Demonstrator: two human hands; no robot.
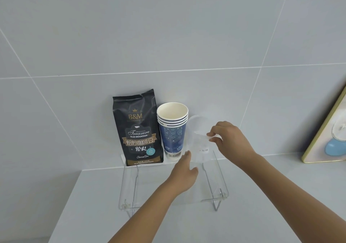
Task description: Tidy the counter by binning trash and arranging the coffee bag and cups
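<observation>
A black coffee bag (138,128) stands upright at the back left of a clear acrylic shelf (222,182). Right beside it stands a stack of blue patterned paper cups (173,130). To the right of the stack is a clear plastic cup (198,139), tilted. My right hand (230,139) pinches its rim from the right. My left hand (184,171) touches the clear cup's lower part with its fingertips; how much it grips I cannot tell.
The shelf rests on wire legs (215,203) on a white counter (84,205) against a grey tiled wall. A framed picture (329,130) leans against the wall at the far right.
</observation>
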